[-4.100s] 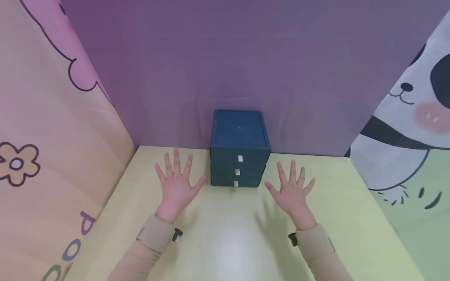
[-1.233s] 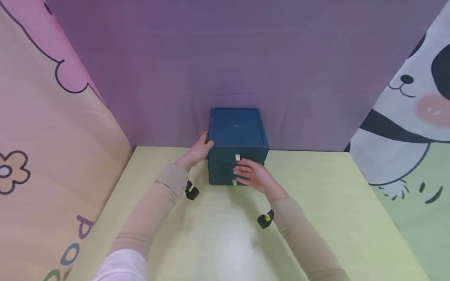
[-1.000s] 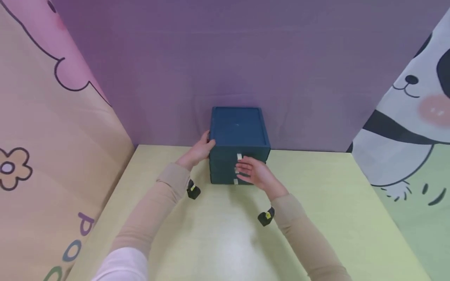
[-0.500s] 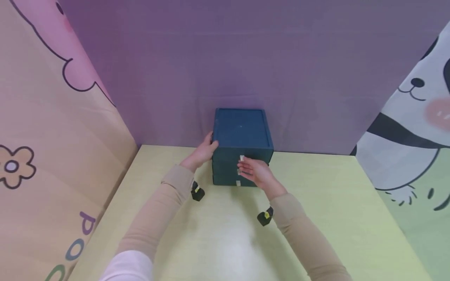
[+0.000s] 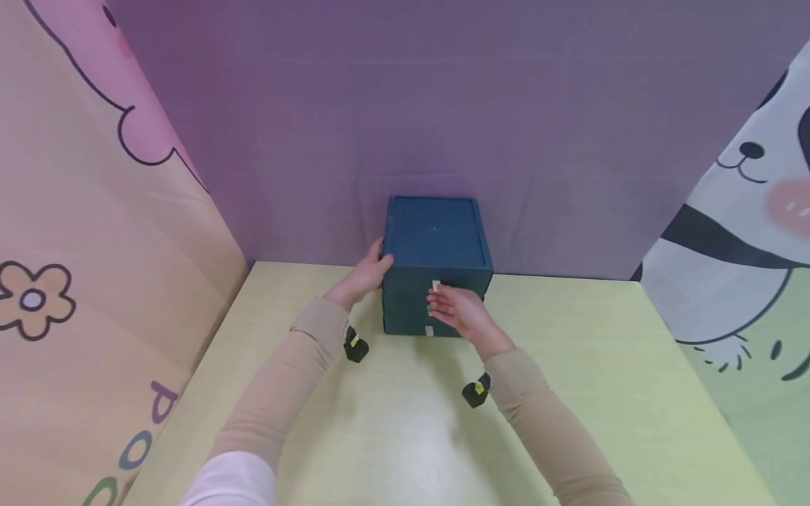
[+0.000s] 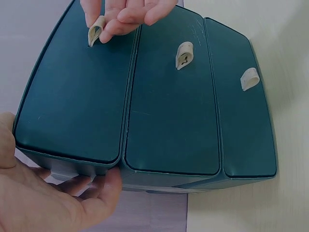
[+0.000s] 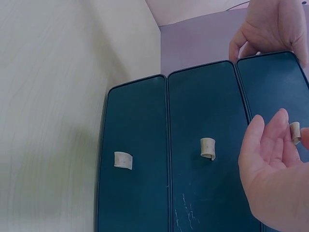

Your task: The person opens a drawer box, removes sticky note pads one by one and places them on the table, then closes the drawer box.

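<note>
A dark blue-green drawer cabinet (image 5: 436, 232) with three drawers stands at the back of the table, every drawer pushed in. Each drawer front carries a small cream loop pull; the middle one (image 6: 184, 55) and the bottom one (image 6: 250, 79) hang free. My left hand (image 5: 367, 273) grips the cabinet's left side near the top front corner, thumb at the top edge and fingers along the side. With thumb and forefinger, my right hand (image 5: 465, 313) pinches the top drawer's loop pull (image 7: 295, 132). Its other fingers extend loosely in front of the drawer fronts.
The pale yellow table (image 5: 392, 436) stretches in front of the cabinet. A purple backdrop (image 5: 430, 105) rises right behind it, with printed cloth walls, one showing a panda (image 5: 715, 281), on both sides. Small black wrist cameras (image 5: 356, 346) sit below the wrists.
Both hands, spread over the table at first, have come to the cabinet: the left to its side, the right to the top loop pull. Over the last half second they barely move.
</note>
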Demonstrator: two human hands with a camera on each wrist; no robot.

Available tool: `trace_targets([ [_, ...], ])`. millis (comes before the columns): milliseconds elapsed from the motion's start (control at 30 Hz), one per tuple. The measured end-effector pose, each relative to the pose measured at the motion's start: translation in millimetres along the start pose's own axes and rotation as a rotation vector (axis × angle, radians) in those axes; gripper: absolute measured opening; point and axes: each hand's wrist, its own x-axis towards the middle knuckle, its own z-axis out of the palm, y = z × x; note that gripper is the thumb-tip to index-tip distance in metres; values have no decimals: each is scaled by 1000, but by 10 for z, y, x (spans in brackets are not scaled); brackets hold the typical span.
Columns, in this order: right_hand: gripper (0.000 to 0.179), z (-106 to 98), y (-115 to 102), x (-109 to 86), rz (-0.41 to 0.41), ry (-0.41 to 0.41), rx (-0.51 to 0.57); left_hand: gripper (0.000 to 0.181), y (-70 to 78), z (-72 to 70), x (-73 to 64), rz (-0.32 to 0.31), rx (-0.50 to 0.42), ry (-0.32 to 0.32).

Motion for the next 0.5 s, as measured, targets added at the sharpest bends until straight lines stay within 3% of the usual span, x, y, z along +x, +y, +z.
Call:
trace_targets([
  [500, 14, 4, 60, 41, 1, 13, 95, 63, -23, -1, 0, 8, -6, 2],
])
